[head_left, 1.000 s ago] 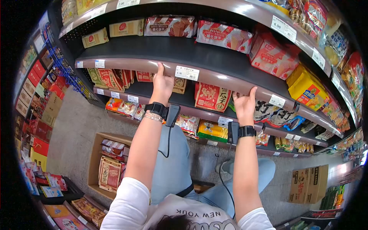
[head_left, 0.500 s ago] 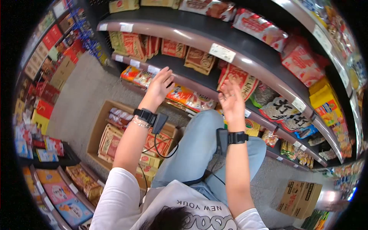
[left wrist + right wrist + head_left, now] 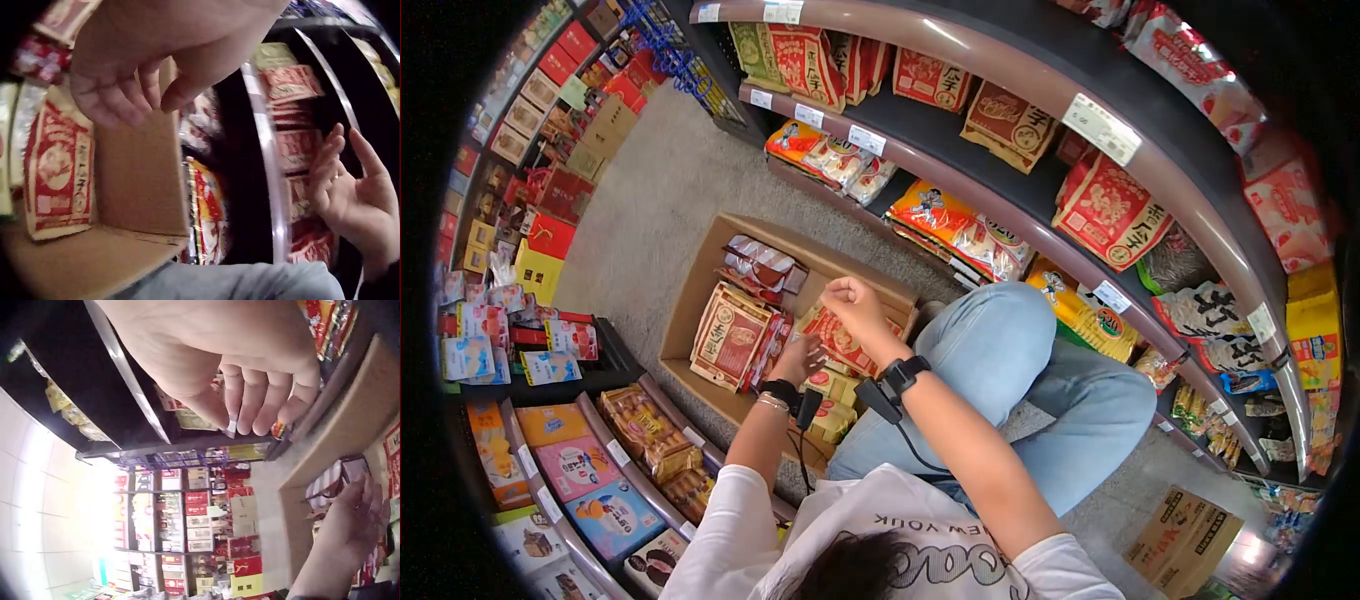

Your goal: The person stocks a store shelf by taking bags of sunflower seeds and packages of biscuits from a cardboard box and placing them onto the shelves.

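Note:
My left hand (image 3: 802,358) is over the open cardboard box (image 3: 690,240), close to the red-and-cream paper packets in it. Its fingers hang loosely bent with nothing between them in the left wrist view. Over the box's shelf-side part is my right hand (image 3: 858,305), its fingers loosely curled, thumb near the index finger. Below it lies a red-and-cream packet (image 3: 840,340). At the box's left stands a group of similar packets (image 3: 730,335), with purple-and-white striped packs (image 3: 760,265) behind. Pale yellow packs (image 3: 830,405) sit at the near end, partly covered by the left wrist gear.
A curved shelf unit (image 3: 1010,205) holds seed packets (image 3: 1115,215), orange bags (image 3: 930,210) and wafer packs (image 3: 1190,60). Crossed legs in jeans (image 3: 990,340) are right of the box. A low display (image 3: 575,440) stands at left, a closed carton (image 3: 1185,540) at lower right.
Both hands have left the shelf edge, which they touched a second ago, and moved down and left to the box. The head view has swung toward the box.

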Tool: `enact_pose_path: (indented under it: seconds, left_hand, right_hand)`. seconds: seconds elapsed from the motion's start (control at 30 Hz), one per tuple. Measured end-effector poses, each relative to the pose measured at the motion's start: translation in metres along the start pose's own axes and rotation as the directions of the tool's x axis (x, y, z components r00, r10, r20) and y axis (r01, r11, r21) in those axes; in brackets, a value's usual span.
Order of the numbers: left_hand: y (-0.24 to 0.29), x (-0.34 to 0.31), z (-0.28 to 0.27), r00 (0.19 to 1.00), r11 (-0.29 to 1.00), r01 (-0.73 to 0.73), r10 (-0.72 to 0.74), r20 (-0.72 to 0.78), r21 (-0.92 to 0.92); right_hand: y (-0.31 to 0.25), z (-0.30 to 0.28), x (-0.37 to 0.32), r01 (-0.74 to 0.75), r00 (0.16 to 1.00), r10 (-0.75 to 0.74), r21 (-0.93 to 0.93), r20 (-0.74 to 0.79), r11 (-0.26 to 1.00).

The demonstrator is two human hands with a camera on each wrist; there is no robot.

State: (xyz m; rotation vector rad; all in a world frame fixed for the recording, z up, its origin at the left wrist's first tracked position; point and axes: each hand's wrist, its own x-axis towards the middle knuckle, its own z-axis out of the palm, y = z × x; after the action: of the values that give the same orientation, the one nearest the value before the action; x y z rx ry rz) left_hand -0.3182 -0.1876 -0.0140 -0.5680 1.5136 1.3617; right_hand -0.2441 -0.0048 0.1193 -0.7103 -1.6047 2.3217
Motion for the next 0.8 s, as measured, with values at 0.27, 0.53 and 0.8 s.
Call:
enact_pose_path:
  seconds: [0.27, 0.53, 0.8]
  left_hand:
    - [-0.053, 0.06, -0.002, 0.983, 0.991, 0.117, -0.124, -0.134, -0.066]
    - [-0.074, 0.089, 0.028, 0.958, 0.935, 0.24, -0.272, -0.095, -0.261]
    - [-0.076, 0.114, 0.045, 0.975, 0.933, 0.164, -0.204, -0.093, -0.321]
  right_hand:
    - [0.044, -0.023, 0.016, -0.18, 0.973, 0.098, -0.417, -0.211, 0.891]
    - [0.03, -0.012, 0.013, -0.225, 0.97, 0.171, -0.363, -0.175, 0.904]
    - [0.048, 0.007, 0.027, -0.155, 0.979, 0.104, -0.311, -0.172, 0.938]
